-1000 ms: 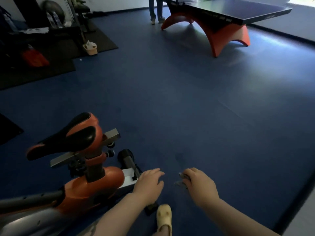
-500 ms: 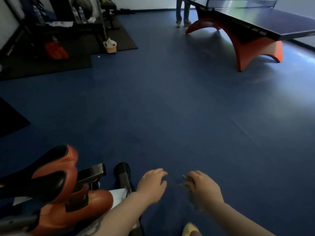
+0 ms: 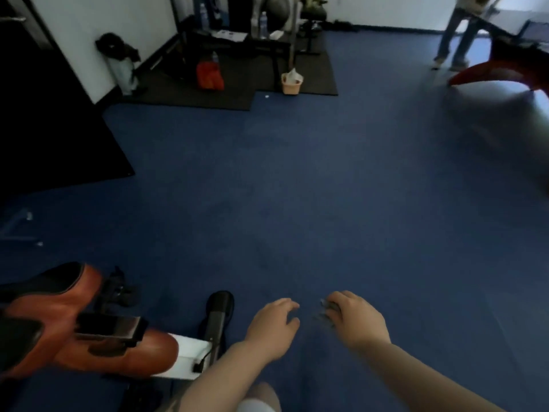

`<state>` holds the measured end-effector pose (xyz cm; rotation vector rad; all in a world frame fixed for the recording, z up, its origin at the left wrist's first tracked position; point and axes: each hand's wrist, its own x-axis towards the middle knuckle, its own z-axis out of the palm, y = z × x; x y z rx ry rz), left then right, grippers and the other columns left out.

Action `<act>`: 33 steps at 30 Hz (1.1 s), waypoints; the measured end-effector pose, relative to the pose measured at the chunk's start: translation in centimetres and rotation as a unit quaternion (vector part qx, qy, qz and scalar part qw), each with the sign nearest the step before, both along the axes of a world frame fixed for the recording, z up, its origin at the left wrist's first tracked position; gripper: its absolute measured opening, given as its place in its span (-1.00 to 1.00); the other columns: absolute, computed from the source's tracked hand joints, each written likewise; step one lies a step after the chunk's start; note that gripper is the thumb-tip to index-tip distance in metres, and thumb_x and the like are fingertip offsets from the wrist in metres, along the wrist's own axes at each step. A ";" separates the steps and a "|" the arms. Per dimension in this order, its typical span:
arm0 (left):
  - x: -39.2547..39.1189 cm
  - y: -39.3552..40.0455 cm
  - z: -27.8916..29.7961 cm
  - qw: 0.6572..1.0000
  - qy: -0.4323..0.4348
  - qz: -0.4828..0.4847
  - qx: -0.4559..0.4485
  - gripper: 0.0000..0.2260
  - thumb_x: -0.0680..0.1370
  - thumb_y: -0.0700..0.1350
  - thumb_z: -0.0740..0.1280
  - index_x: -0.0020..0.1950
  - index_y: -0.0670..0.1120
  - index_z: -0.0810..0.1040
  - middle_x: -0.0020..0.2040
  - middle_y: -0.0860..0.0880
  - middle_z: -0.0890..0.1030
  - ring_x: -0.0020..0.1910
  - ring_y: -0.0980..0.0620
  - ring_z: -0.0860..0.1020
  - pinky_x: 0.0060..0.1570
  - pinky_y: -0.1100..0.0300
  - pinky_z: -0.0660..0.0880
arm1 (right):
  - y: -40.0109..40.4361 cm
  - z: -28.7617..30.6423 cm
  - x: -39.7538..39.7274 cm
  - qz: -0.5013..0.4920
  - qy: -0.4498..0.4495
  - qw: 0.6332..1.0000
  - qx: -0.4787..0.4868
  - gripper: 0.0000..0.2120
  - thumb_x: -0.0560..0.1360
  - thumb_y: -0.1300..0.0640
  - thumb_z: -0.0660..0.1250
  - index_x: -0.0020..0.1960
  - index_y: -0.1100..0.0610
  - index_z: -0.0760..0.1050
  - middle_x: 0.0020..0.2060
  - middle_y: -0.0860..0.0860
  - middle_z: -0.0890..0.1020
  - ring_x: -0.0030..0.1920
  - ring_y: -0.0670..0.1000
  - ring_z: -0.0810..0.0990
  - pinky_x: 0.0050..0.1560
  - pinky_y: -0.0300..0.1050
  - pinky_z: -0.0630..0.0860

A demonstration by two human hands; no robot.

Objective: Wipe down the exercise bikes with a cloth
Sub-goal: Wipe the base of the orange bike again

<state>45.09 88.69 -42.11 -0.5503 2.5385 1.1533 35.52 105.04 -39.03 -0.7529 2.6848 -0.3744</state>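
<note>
Now the view has swung left since the earlier frames: the exercise bike [image 3: 89,343] sits lower and further into the bottom left corner, its orange and black saddle [image 3: 50,295] cut by the edge; the table tennis table [image 3: 505,69] has slid to the far right, only its orange leg showing; the black mats [image 3: 237,84] and gym clutter by the wall have come into the top of the frame. Both hands hang over the blue floor [image 3: 297,203], just right of the bike's rear stabiliser bar [image 3: 218,316]; the left hand [image 3: 273,328] is loosely curled, fingers half open, empty and touching nothing; the right hand [image 3: 356,322] is closed on something small and grey, probably the cloth [image 3: 326,310], blurred at the fingertips.
</note>
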 end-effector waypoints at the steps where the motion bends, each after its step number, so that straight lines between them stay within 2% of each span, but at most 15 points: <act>1: -0.3 -0.7 0.0 1.000 0.000 0.023 0.001 -0.62 0.61 0.02 0.16 0.44 0.05 0.36 0.50 0.11 0.27 0.47 0.10 0.23 0.46 0.14 0.16 | -0.9 -0.2 -0.9 0.012 -0.005 1.000 0.002 -0.83 0.59 -0.09 0.16 0.06 -0.08 0.47 -0.02 -0.19 0.52 -0.05 -0.13 0.48 -0.14 -0.19 0.46; 6: -1.7 -6.8 -0.7 0.989 -0.018 0.146 -0.016 -0.65 0.61 -0.01 0.18 0.40 0.02 0.39 0.45 0.09 0.34 0.42 0.09 0.31 0.37 0.23 0.23 | -8.3 -1.9 -5.2 0.114 -0.031 0.993 -0.003 -0.83 0.60 -0.06 0.12 0.11 -0.12 0.45 0.02 -0.19 0.52 0.00 -0.12 0.50 -0.12 -0.18 0.49; 12: -5.2 -15.1 -1.2 0.974 -0.019 0.223 -0.029 -0.66 0.61 -0.03 0.18 0.39 0.01 0.41 0.42 0.10 0.39 0.37 0.10 0.36 0.36 0.20 0.28 | -19.0 -2.4 -10.6 0.223 -0.030 0.974 -0.006 -0.81 0.60 -0.01 0.12 0.14 -0.10 0.45 0.05 -0.17 0.52 0.03 -0.11 0.50 -0.10 -0.17 0.50; 20: -10.6 -27.1 0.9 0.957 -0.020 0.285 -0.041 -0.64 0.62 -0.02 0.17 0.41 -0.01 0.38 0.43 0.06 0.36 0.39 0.06 0.34 0.38 0.17 0.26 | -31.2 -0.7 -18.8 0.278 -0.010 0.960 -0.015 -0.82 0.62 -0.01 0.12 0.14 -0.08 0.46 0.04 -0.18 0.52 0.02 -0.12 0.50 -0.12 -0.22 0.46; 24: -13.1 -31.3 0.7 0.947 -0.018 0.319 -0.028 -0.65 0.62 0.00 0.15 0.41 0.02 0.38 0.42 0.10 0.37 0.36 0.12 0.35 0.38 0.20 0.26 | -37.0 -0.9 -22.3 0.313 -0.018 0.950 -0.015 -0.83 0.61 0.02 0.12 0.11 -0.06 0.46 0.03 -0.15 0.53 0.01 -0.09 0.50 -0.11 -0.17 0.48; 28: -16.5 -36.3 0.1 0.926 -0.025 0.375 -0.019 -0.64 0.63 0.00 0.14 0.43 0.01 0.36 0.43 0.09 0.35 0.37 0.11 0.34 0.38 0.23 0.24 | -44.5 -1.4 -26.3 0.383 -0.017 0.923 -0.027 -0.82 0.59 0.02 0.14 0.11 -0.04 0.48 0.04 -0.14 0.53 0.04 -0.07 0.51 -0.11 -0.16 0.47; 33: -20.8 -41.5 0.5 0.883 -0.015 0.470 0.006 -0.64 0.63 -0.02 0.16 0.43 -0.01 0.36 0.43 0.07 0.36 0.36 0.08 0.36 0.36 0.22 0.28 | -54.3 -0.4 -32.3 0.473 -0.003 0.880 -0.025 -0.82 0.59 0.00 0.14 0.11 -0.08 0.48 0.03 -0.18 0.52 0.04 -0.13 0.48 -0.11 -0.22 0.45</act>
